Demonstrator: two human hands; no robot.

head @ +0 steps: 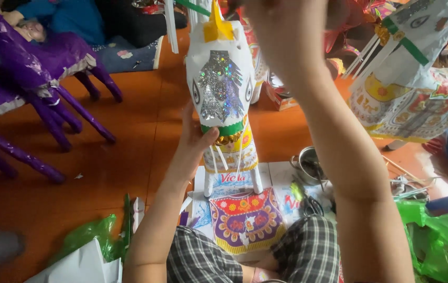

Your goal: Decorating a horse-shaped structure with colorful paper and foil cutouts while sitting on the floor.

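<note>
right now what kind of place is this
Likely a floor workshop for making paper animal figures. The left hand steadies a white paper horse, purple paper horses stand nearby, and scissors lie beside a small metal pot.

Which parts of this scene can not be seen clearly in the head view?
- Right hand: its fingertips are cut off by the top edge, so what it holds cannot be told.
- White paper horse: its top runs off the frame; its body is hidden behind the head.
- Left hand: the fingers are behind the horse's neck.
- Metal pot: the right forearm covers part, and the contents are too small to tell.
</note>
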